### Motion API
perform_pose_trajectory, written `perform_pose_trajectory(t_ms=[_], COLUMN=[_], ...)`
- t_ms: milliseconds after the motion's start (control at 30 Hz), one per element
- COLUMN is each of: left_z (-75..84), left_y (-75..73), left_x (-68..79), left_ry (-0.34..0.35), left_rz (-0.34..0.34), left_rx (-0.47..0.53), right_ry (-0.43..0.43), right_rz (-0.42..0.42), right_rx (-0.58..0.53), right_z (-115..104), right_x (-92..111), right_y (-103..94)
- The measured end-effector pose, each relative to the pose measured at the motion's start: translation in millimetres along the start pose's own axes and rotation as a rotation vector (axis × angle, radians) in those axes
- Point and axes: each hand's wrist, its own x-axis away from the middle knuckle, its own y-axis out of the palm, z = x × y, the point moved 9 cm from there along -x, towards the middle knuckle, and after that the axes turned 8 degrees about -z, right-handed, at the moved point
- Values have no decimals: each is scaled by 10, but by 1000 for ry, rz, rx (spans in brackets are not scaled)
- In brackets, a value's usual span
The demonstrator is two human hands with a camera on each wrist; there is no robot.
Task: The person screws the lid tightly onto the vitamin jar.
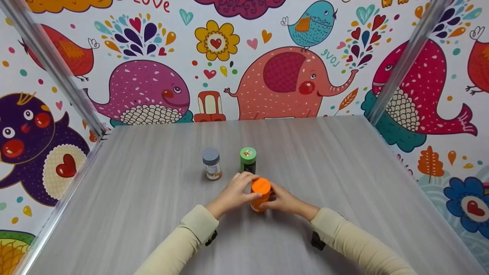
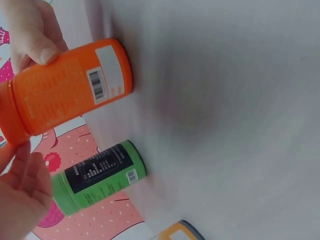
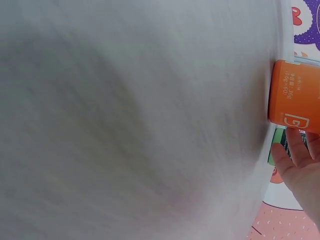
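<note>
An orange bottle (image 1: 261, 187) with an orange lid stands upright on the table, held between both hands. My left hand (image 1: 237, 191) grips it at the lid, coming from the left; in the left wrist view its fingertips meet the lid's edge. From the right, my right hand (image 1: 285, 200) holds the body lower down, with the thumb on the near side. White label print and a barcode show on the orange bottle (image 2: 75, 85) in the left wrist view. Right behind it is a green-lidded bottle (image 1: 248, 158) with a dark label.
A clear bottle with a grey lid (image 1: 212, 164) stands left of the green-lidded one. The grey wood-grain table (image 1: 153, 172) runs back to a cartoon-printed wall (image 1: 214, 76). Metal posts (image 1: 65, 80) rise at the table's back corners.
</note>
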Motion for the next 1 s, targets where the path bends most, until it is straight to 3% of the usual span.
perform_pose_trajectory(t_ms=[200,567,733,1000], left_z=[33,1,25,46], left_y=[1,2,-9,-22], left_x=[-14,-34,-69,-136], left_ry=[34,-30,23,173], left_rz=[3,69,51,-23], left_rx=[-77,-63,-80,-67], right_ry=[-8,-4,-32,-83], right_rz=[-2,-19,-41,-74], right_rx=[7,17,15,33], right_z=[-210,-284,-280,-288], right_x=[29,27,14,-24], right_y=[-19,-15,-20,-26])
